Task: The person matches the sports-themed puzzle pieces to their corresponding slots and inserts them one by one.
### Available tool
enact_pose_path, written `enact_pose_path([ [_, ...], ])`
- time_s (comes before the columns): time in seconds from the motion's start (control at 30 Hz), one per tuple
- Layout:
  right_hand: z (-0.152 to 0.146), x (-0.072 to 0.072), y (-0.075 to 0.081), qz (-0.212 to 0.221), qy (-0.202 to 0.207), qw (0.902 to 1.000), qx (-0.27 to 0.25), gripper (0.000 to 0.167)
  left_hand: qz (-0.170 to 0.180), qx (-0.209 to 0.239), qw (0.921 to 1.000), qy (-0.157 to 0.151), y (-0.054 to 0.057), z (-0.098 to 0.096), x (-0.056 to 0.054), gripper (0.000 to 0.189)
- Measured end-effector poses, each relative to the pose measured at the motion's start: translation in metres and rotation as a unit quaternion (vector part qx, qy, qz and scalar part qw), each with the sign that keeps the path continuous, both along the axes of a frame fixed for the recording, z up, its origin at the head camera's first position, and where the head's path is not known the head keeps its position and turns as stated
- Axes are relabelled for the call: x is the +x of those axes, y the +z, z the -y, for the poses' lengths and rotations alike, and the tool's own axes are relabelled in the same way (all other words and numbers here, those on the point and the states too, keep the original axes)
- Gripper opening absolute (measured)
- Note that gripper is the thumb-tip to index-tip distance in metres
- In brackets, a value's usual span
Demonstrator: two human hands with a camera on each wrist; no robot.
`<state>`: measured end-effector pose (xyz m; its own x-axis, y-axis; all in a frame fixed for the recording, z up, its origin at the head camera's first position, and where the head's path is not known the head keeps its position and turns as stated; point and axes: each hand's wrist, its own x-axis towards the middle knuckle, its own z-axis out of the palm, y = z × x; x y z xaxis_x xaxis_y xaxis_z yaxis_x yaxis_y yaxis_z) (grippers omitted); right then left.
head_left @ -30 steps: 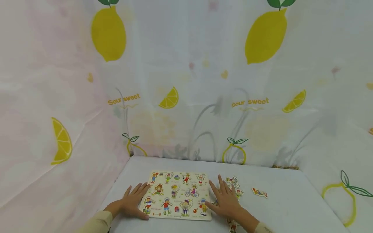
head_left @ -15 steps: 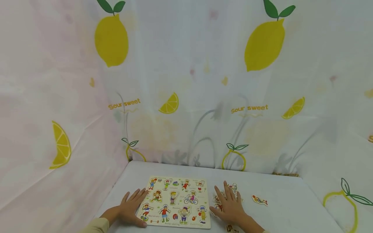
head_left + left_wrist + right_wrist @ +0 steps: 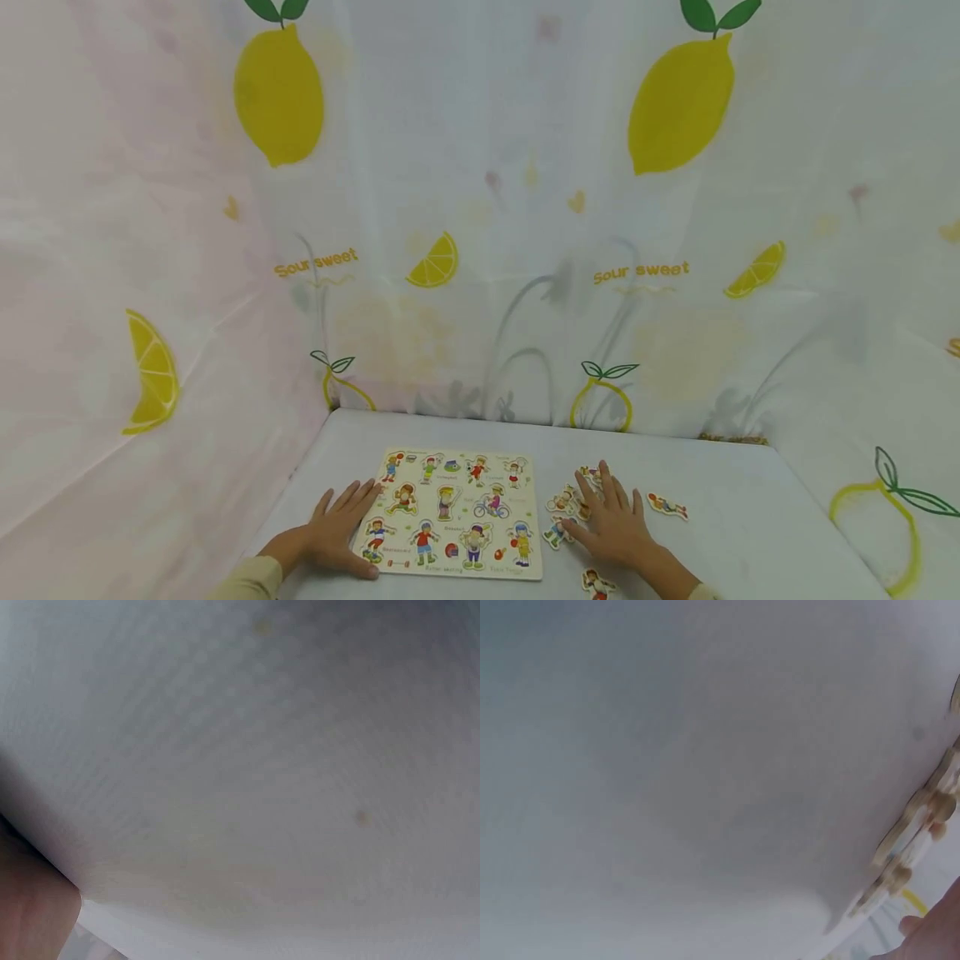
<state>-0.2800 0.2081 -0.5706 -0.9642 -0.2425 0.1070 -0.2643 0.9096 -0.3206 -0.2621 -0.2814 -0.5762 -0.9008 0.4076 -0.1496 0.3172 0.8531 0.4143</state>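
A puzzle board (image 3: pixel 450 512) printed with children playing sports lies flat on the white table, all its figures upright. My left hand (image 3: pixel 333 529) rests at the board's left edge, fingers straight and spread, thumb by the lower left corner. Right of the board, my right hand (image 3: pixel 618 529) is spread over a cluster of loose puzzle pieces (image 3: pixel 561 500), hiding part of them. A piece with a figure in blue (image 3: pixel 557 533) lies by its thumb. In the right wrist view, the edges of wooden pieces (image 3: pixel 915 817) show near the fingers.
One loose piece (image 3: pixel 667 506) lies apart, right of my right hand. Another piece (image 3: pixel 597 583) is near the front edge. The white table (image 3: pixel 750 517) backs onto a curtain (image 3: pixel 480 333) printed with lemons, which also hangs at both sides.
My right hand has moved right, away from the board's edge, uncovering more of the loose pieces beside it. My left hand stays at the board's left edge. The head view shifts slightly.
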Motion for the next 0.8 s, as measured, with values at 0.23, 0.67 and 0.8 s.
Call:
enact_pose_path([
  [0.23,-0.015,-0.006,0.002,-0.029,0.007,0.9995,0.0,0.083,-0.01,-0.001,0.9998,0.015,-0.004,0.002,-0.002,0.134],
  [0.67,-0.064,-0.015,-0.002,-0.071,0.008,0.9974,0.0,0.075,-0.027,-0.025,0.9992,0.015,-0.016,0.005,-0.005,0.135],
  [0.8,-0.073,-0.013,0.004,-0.051,0.003,0.9985,0.021,0.074,-0.028,-0.015,0.9994,0.013,-0.014,0.004,-0.004,0.134],
])
